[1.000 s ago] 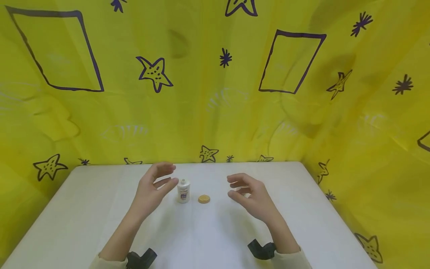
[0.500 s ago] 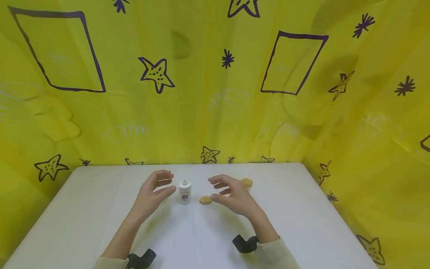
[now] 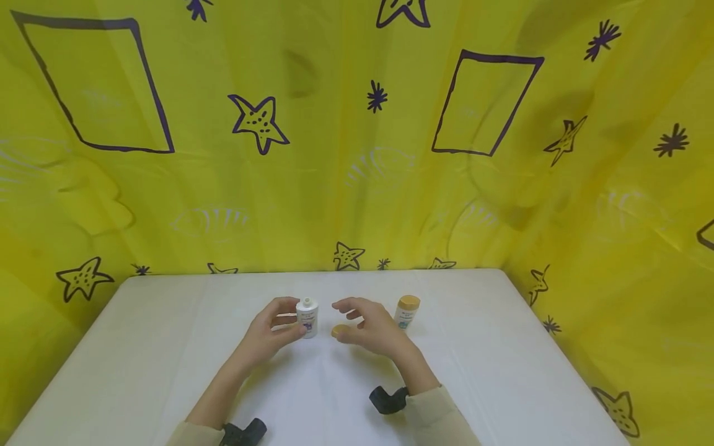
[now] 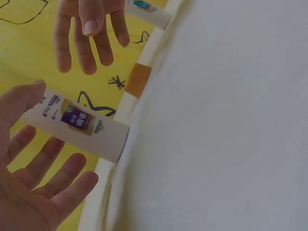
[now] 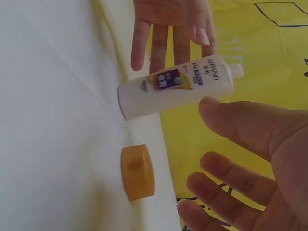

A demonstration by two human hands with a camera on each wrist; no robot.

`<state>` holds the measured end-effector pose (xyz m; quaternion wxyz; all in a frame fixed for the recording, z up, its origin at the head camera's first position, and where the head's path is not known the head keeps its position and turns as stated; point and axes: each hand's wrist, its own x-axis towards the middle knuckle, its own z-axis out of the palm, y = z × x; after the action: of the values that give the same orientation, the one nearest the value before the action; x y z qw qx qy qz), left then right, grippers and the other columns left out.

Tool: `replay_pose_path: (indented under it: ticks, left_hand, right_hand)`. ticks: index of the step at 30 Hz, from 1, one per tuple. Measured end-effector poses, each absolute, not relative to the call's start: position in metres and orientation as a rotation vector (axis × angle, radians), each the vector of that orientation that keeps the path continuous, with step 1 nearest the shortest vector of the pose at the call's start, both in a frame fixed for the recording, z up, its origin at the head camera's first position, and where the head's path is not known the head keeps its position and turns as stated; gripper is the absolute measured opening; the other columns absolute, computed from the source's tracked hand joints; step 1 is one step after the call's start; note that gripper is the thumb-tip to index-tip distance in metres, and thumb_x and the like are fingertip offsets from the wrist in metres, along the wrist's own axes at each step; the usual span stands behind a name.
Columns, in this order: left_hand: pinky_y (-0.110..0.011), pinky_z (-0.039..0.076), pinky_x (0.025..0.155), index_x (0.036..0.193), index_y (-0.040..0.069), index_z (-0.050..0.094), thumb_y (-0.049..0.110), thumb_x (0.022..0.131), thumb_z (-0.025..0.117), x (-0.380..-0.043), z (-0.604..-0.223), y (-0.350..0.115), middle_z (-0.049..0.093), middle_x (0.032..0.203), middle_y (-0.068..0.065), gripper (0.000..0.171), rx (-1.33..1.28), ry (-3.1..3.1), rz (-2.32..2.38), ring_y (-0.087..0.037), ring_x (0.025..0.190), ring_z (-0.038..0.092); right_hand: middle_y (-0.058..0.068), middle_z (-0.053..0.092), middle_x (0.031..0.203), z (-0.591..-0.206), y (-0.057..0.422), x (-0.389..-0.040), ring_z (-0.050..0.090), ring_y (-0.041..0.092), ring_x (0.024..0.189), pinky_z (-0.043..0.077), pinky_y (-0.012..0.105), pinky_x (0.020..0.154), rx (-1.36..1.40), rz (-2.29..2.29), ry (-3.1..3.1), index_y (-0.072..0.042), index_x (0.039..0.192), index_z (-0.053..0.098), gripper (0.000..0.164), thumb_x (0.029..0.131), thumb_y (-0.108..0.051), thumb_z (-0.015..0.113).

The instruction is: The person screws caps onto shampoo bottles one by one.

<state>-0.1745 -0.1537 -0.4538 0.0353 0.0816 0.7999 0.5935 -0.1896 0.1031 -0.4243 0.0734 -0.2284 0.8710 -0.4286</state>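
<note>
A white bottle [image 3: 307,321] with a purple label and a bare nozzle stands upright on the table. My left hand [image 3: 273,331] is around its left side, thumb in front and fingers behind. In the left wrist view those fingers [image 4: 74,168] are spread and apart from the bottle's wall. A loose orange cap [image 5: 137,172] sits on the table just right of the bottle. My right hand [image 3: 370,328] hovers over the cap, thumb partly covering it in the head view. Its fingers are loosely bent toward the bottle, holding nothing.
A second white bottle [image 3: 405,314], capped in orange, stands behind and right of the right hand. The white table [image 3: 139,359] ends at a yellow curtain [image 3: 312,198] with drawn stars. Dark camera mounts [image 3: 388,400] sit on both wrists.
The right hand has moved left, from the second bottle's side to over the cap, uncovering that bottle. The left hand has moved right and slightly down, up to the uncapped bottle.
</note>
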Motion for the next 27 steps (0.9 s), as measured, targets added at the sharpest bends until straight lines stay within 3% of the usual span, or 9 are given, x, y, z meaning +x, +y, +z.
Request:
replay_pose_path:
  ticks: [3,11,19,27]
  left_hand:
    - [-0.052,0.052,0.098,0.134,0.02,0.053,0.02,0.085,0.08,-0.175,-0.46,-0.149,0.06,0.133,-0.009,0.056,0.222,2.442,1.818,-0.035,0.123,0.058]
    - [-0.049,0.051,0.1,0.134,0.011,0.052,0.014,0.088,0.077,-0.174,-0.469,-0.141,0.06,0.133,-0.012,0.052,0.23,2.48,1.85,-0.035,0.121,0.059]
    - [-0.048,0.05,0.102,0.126,0.01,0.057,0.015,0.092,0.072,-0.174,-0.471,-0.134,0.062,0.128,-0.009,0.037,0.197,2.614,1.845,-0.03,0.118,0.062]
    - [-0.047,0.051,0.1,0.124,0.011,0.057,0.016,0.096,0.067,-0.173,-0.471,-0.13,0.063,0.126,-0.009,0.03,0.192,2.629,1.865,-0.029,0.116,0.062]
  right_hand:
    - [-0.001,0.063,0.133,-0.43,0.101,-0.188,0.059,0.024,0.119,0.052,0.045,0.095,-0.643,-1.211,2.645,-0.02,0.134,0.061,0.053,0.084,-0.022,0.08]
    - [-0.007,0.063,0.13,-0.442,0.094,-0.182,0.059,0.018,0.117,0.05,0.044,0.099,-0.634,-0.934,2.804,-0.03,0.131,0.063,0.052,0.083,-0.024,0.08]
    - [-0.008,0.066,0.126,-0.445,0.092,-0.181,0.059,0.018,0.118,0.048,0.043,0.102,-0.717,-0.708,2.931,-0.026,0.128,0.067,0.046,0.083,-0.019,0.078]
    - [-0.009,0.068,0.115,-0.451,0.094,-0.182,0.064,0.013,0.106,0.053,0.038,0.092,-0.704,-0.686,2.971,-0.024,0.123,0.069,0.041,0.084,-0.016,0.078]
